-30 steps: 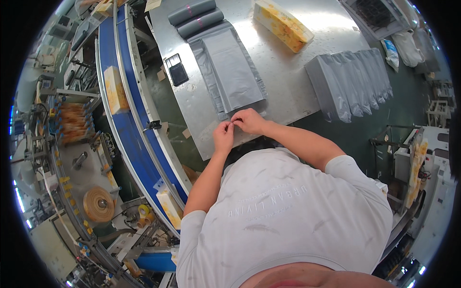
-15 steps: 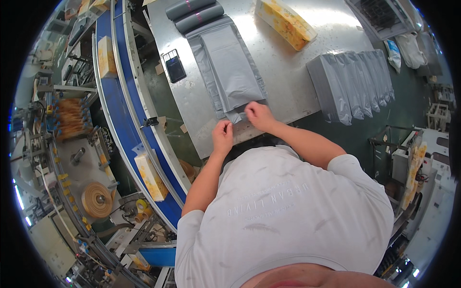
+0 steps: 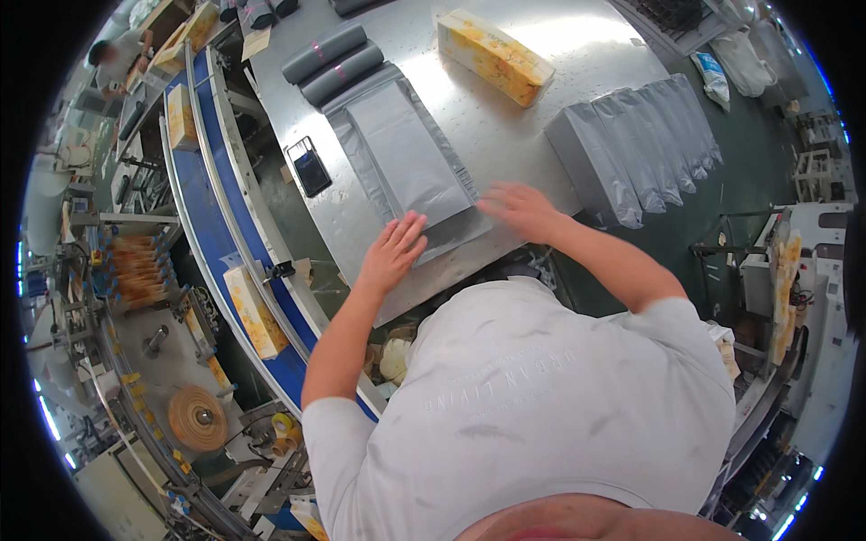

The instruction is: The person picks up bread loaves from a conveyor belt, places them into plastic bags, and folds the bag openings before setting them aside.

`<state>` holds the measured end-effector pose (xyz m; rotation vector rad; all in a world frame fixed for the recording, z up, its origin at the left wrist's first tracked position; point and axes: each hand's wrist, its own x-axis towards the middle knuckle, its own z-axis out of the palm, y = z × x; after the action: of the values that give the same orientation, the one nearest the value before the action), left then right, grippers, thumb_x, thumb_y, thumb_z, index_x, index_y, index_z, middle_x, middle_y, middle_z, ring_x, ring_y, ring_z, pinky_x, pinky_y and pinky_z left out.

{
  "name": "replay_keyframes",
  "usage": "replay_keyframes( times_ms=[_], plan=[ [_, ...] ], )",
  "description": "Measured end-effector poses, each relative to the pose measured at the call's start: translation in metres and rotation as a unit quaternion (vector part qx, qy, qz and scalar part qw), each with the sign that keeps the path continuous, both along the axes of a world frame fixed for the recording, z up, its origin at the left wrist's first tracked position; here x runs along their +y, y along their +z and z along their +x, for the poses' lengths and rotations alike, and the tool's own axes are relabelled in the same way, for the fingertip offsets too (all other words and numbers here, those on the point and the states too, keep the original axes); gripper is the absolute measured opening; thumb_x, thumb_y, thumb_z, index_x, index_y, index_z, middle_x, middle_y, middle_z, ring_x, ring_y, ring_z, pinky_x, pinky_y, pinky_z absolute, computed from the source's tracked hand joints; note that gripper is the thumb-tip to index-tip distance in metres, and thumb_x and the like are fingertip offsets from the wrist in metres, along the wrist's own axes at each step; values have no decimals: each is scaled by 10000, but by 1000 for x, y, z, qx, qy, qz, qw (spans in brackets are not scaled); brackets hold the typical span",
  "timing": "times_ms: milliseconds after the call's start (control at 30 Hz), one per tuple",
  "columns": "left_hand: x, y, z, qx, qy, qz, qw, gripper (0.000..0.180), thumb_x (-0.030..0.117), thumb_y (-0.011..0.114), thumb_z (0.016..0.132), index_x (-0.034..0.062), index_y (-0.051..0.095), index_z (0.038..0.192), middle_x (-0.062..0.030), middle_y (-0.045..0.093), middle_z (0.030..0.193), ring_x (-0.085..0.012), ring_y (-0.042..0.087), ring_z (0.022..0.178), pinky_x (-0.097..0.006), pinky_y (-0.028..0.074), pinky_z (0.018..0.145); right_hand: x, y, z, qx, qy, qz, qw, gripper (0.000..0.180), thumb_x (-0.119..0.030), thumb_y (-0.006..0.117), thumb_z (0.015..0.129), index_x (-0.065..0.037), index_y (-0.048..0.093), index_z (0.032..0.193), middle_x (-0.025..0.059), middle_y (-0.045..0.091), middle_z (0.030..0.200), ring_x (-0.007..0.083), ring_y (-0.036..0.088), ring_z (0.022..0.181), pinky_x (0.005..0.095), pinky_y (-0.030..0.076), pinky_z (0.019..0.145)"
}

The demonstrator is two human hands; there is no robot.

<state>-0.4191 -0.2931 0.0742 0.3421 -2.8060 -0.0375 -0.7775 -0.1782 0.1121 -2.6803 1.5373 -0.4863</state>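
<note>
A: What do we see at the fingertips?

B: On the bare left hand (image 3: 394, 252) we see the fingers stretched out flat, with narrow gaps between them and nothing gripped. They reach the near left corner of the stack of flat, silver-grey plastic bags (image 3: 403, 149); we cannot tell whether they press on it.

A: And the bare right hand (image 3: 526, 213)?

B: It is blurred. We make out its fingers extended towards the stack's near right corner, with nothing visible in them, but we cannot tell how wide they are spread or whether they touch the plastic.

A: Where do we find that stack?

B: Lying lengthwise on the shiny metal table (image 3: 501, 135), with a pair of dark grey plastic rolls (image 3: 341, 74) at its far end.

A: What else do we have around it?

B: To its left, a dark rectangular phone (image 3: 310, 169). To its right, a long white-and-yellow patterned box (image 3: 494, 59) and, nearer the table's right edge, a row of block-shaped packs in grey plastic (image 3: 622, 149).

A: Farther out?

B: Left of the table we see a blue conveyor belt (image 3: 200, 194) carrying similar patterned boxes (image 3: 255, 311).
</note>
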Motion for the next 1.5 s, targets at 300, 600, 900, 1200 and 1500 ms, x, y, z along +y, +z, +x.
replay_keyframes(
  times_ms=[300,600,900,1200,1500],
  plan=[
    [-32,-6,7,-54,-24,122,991,195,115,651,873,17,624,1040,-124,612,1481,-278,512,1459,-440,425,1213,-79,-65,-10,-139,175,86,971,190,-119,715,820,-84,762,1001,89,755,1145,271,692,1103,431,550,975],
    [-40,-59,-40,330,436,612,571,371,239,730,1024,42,509,800,-35,518,677,-161,517,660,-362,435,622,-106,-92,52,-540,-371,286,699,214,-205,693,981,-1,709,916,124,733,832,231,677,760,377,531,734],
    [-10,-58,-93,330,433,444,711,397,186,620,1057,10,568,1408,-130,692,1197,-207,633,1056,-352,502,937,-100,-69,94,-427,-343,137,826,617,-353,791,913,28,550,1335,234,671,1226,356,655,1176,407,520,1009],
    [39,-23,-75,173,212,615,739,475,226,664,1037,-17,574,1435,-186,610,1474,-300,563,1366,-396,412,1162,-12,-31,-8,-484,-409,195,749,706,-237,940,638,-51,555,1199,188,620,1219,322,618,1118,412,506,939],
    [49,-43,-48,-83,302,200,928,811,324,815,843,81,483,1542,-174,351,1683,-445,279,1550,-632,270,1208,112,21,-36,-75,-343,-82,933,660,-175,820,720,-58,571,1320,229,561,1390,426,565,1267,552,441,1085]
  ],
)
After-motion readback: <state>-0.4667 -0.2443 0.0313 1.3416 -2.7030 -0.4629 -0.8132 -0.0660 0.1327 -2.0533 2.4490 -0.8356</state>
